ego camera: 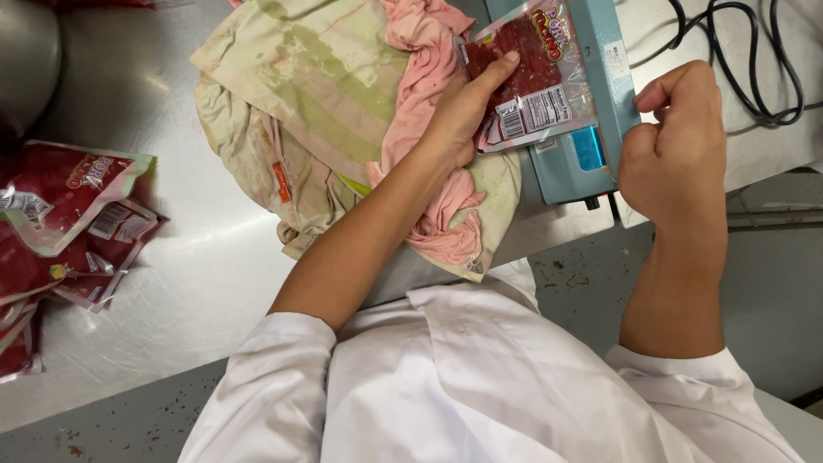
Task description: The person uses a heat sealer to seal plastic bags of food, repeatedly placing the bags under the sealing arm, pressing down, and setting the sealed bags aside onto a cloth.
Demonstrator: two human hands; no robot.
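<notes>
Holding one red bag (531, 73) flat at the upper middle of the frame: left hand (467, 107), fingers straight, thumb on top of the bag. Lying half on one blue sealer (600, 111), half on the rags. Pressing down on the sealer's right edge: right hand (673, 141), curled into a fist, gripping nothing that shows. Under the left arm, two rags: one pink (429, 60), one stained yellow (300, 94). At far left, a pile of at least three more bags (69, 223) on the steel table (206, 283).

Bright, even light; soft steel glare.
</notes>
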